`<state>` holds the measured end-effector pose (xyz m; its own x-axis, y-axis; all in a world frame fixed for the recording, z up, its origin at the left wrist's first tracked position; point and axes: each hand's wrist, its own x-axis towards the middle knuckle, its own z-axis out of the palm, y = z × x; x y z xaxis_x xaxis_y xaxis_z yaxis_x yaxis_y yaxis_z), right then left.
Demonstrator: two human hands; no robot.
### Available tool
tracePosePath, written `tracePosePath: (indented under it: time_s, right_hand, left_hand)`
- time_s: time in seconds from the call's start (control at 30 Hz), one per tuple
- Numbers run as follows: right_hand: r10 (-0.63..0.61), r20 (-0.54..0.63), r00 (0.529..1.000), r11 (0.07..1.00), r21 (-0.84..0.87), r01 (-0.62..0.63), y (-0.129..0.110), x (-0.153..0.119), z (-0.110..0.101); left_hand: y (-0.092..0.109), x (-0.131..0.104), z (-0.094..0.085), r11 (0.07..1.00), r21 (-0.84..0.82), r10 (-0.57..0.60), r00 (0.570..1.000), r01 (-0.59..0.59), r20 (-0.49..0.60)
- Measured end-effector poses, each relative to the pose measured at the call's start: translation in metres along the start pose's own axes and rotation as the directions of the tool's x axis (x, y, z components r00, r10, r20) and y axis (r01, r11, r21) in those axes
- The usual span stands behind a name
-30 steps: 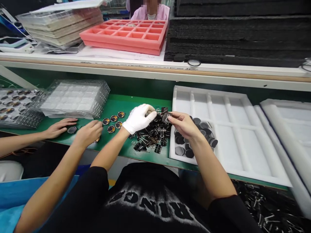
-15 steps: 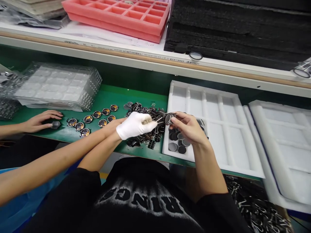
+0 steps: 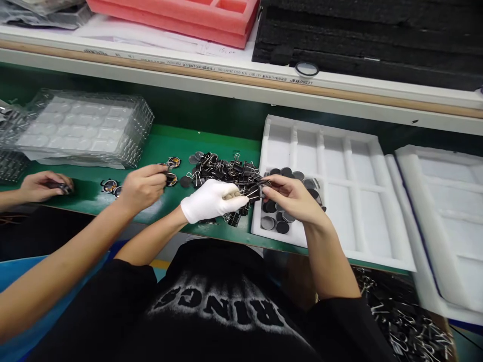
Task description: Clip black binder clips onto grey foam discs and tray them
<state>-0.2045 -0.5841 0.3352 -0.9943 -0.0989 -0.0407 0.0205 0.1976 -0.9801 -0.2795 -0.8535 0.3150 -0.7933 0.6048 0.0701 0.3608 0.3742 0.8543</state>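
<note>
My left hand (image 3: 213, 201), in a white glove, pinches the wire handles of a black binder clip (image 3: 253, 194) over the clip pile. Between the fingertips of my right hand (image 3: 293, 197) are dark round discs (image 3: 265, 184), seen nearly edge-on, touching or very close to the clip's jaw. Below the hands lies a heap of black binder clips (image 3: 217, 168) on the green table. Loose grey and black discs (image 3: 282, 227) lie in the near left part of a white foam tray (image 3: 358, 221), under and beside my right hand.
A co-worker's hands (image 3: 143, 188) work at the left, near round framed pieces (image 3: 110, 186). Clear plastic trays (image 3: 83, 128) are stacked behind them. A shelf (image 3: 226, 86) spans the back; another foam tray (image 3: 449, 221) stands right. More clips (image 3: 407, 322) lie below.
The discs in my right hand have turned from face-up to nearly edge-on. The co-worker's near hand has drawn back left from the clip heap to the framed pieces; their other hand has shifted left.
</note>
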Motion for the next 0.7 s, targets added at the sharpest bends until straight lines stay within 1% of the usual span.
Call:
tracePosePath:
  time_s: [0.03, 0.07, 0.1, 0.13, 0.2, 0.23, 0.27, 0.3, 0.37, 0.4, 0.43, 0.47, 0.53, 0.6, 0.67, 0.7]
  right_hand:
    - [0.002, -0.042, 0.999, 0.998, 0.061, 0.001, 0.003, 0.0, 0.0]
    - [0.001, -0.1, 0.995, 0.989, 0.145, 0.013, 0.007, 0.001, 0.0]
    - [0.001, -0.168, 0.986, 0.968, 0.247, 0.041, 0.011, 0.002, 0.0]
    - [0.008, -0.235, 0.972, 0.932, 0.355, 0.078, 0.015, 0.003, 0.0]
    - [0.039, -0.33, 0.943, 0.823, 0.546, 0.157, 0.021, 0.005, 0.0]
    - [0.054, -0.351, 0.935, 0.763, 0.618, 0.189, 0.023, 0.005, -0.001]
    - [0.063, -0.363, 0.93, 0.709, 0.672, 0.214, 0.024, 0.005, -0.001]
    - [0.068, -0.366, 0.928, 0.665, 0.71, 0.231, 0.024, 0.005, -0.002]
    - [0.071, -0.366, 0.928, 0.606, 0.754, 0.251, 0.023, 0.005, -0.003]
    - [0.079, -0.362, 0.929, 0.591, 0.767, 0.248, 0.023, 0.004, -0.003]
    - [0.095, -0.35, 0.932, 0.585, 0.777, 0.233, 0.022, 0.004, -0.003]
    - [0.116, -0.332, 0.936, 0.586, 0.783, 0.206, 0.023, 0.003, -0.002]
    - [0.163, -0.294, 0.942, 0.618, 0.774, 0.135, 0.024, 0.003, 0.003]
    - [0.199, -0.293, 0.935, 0.693, 0.717, 0.078, 0.028, 0.002, 0.009]
    - [0.184, -0.372, 0.91, 0.798, 0.596, 0.082, 0.03, 0.002, 0.013]
    - [0.138, -0.423, 0.896, 0.856, 0.505, 0.106, 0.03, 0.001, 0.013]
  left_hand:
    - [0.009, 0.007, 0.005, 0.996, 0.055, 0.062, 0.996, -0.066, 0.07]
    - [0.016, 0.015, 0.007, 0.985, 0.111, 0.121, 0.986, -0.134, 0.112]
    - [0.02, 0.024, 0.006, 0.964, 0.186, 0.168, 0.979, -0.188, 0.118]
    - [0.022, 0.034, 0.003, 0.936, 0.282, 0.195, 0.977, -0.211, 0.084]
    - [0.02, 0.058, -0.004, 0.852, 0.497, 0.199, 0.98, -0.163, -0.019]
    - [0.018, 0.07, -0.007, 0.795, 0.591, 0.183, 0.983, -0.133, -0.024]
    - [0.015, 0.081, -0.009, 0.74, 0.661, 0.161, 0.987, -0.126, 0.007]
    - [0.012, 0.091, -0.009, 0.696, 0.703, 0.143, 0.988, -0.148, 0.066]
    - [0.007, 0.107, -0.005, 0.643, 0.725, 0.133, 0.968, -0.246, 0.211]
    - [0.004, 0.112, -0.002, 0.628, 0.722, 0.141, 0.955, -0.29, 0.262]
    - [0.002, 0.116, 0.002, 0.619, 0.719, 0.15, 0.946, -0.316, 0.287]
    - [0.0, 0.118, 0.007, 0.618, 0.718, 0.159, 0.945, -0.32, 0.284]
    - [-0.002, 0.12, 0.015, 0.642, 0.71, 0.158, 0.956, -0.29, 0.247]
    - [-0.001, 0.119, 0.02, 0.681, 0.691, 0.154, 0.97, -0.243, 0.189]
    - [0.003, 0.115, 0.018, 0.694, 0.686, 0.188, 0.975, -0.218, 0.119]
    - [0.008, 0.112, 0.014, 0.684, 0.692, 0.22, 0.97, -0.232, 0.108]
